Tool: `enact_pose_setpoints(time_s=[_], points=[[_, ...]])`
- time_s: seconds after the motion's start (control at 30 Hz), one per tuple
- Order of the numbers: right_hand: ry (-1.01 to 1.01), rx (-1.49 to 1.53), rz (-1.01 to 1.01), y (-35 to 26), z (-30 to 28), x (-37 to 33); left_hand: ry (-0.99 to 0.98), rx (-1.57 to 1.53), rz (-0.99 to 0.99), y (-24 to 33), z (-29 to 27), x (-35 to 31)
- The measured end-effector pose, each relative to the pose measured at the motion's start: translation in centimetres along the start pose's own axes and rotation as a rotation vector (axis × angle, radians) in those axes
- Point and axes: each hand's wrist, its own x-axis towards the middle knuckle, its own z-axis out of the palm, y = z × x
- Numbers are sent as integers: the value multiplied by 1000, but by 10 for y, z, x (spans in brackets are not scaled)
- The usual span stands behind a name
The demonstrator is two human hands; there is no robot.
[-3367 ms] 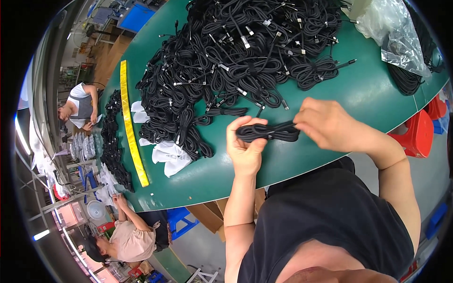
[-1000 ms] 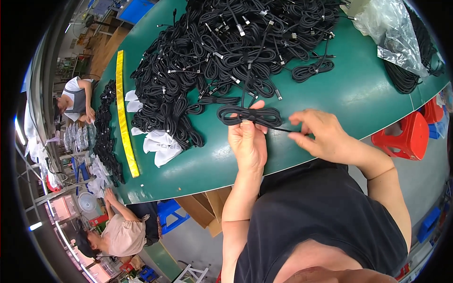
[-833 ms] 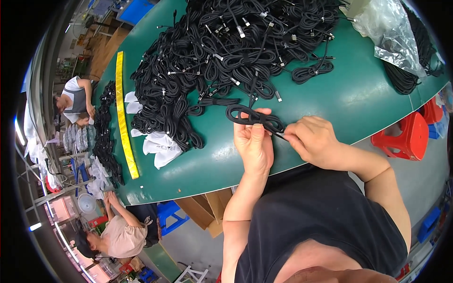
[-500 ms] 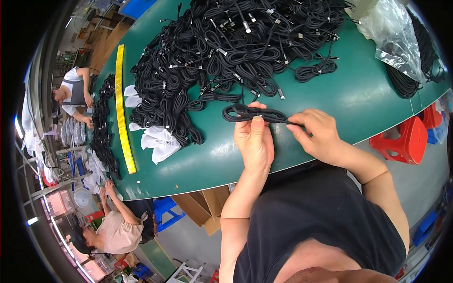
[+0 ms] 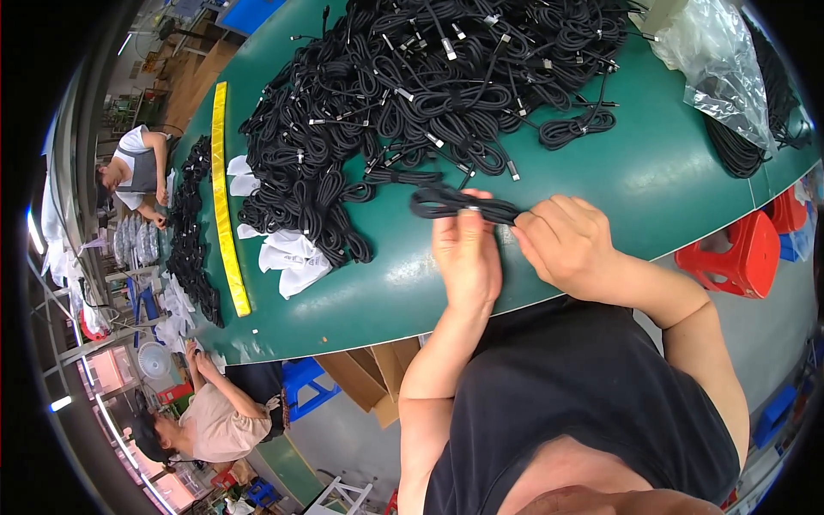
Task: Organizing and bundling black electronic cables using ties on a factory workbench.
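A coiled black cable [image 5: 438,202] is held above the green table, just in front of the big cable pile. My left hand [image 5: 468,253] is closed around the middle of the bundle, its thumb on top beside a small shiny metal piece. At the bundle's right end, my right hand [image 5: 566,245] has its fingers curled shut on the cable; the exact part it pinches is hidden behind the fingers. The cable's left loop looks slightly smeared by motion. A large pile of coiled black cables [image 5: 446,94] with metal plugs lies beyond my hands.
Single coil [image 5: 577,127] lies right of the pile. White bags [image 5: 292,262] lie left, near a yellow strip [image 5: 225,197]. A clear plastic bag [image 5: 730,77] covers cables at far right. Red stool [image 5: 734,257] stands by the table edge. Two co-workers handle things at the left.
My right hand has shifted slightly left, closer to the left hand, and its fingers have curled further round the cable end. The bundle has moved a little right.
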Motion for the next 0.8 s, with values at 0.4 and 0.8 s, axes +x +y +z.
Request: enact_pose_setpoints(time_s=[0.4, 0.8], points=[[130, -97, -88, -3, 8, 7, -28, 27, -166, -3, 10, -5], [-310, 748, 78, 42, -2, 42, -339, 173, -578, 37, -1, -7]])
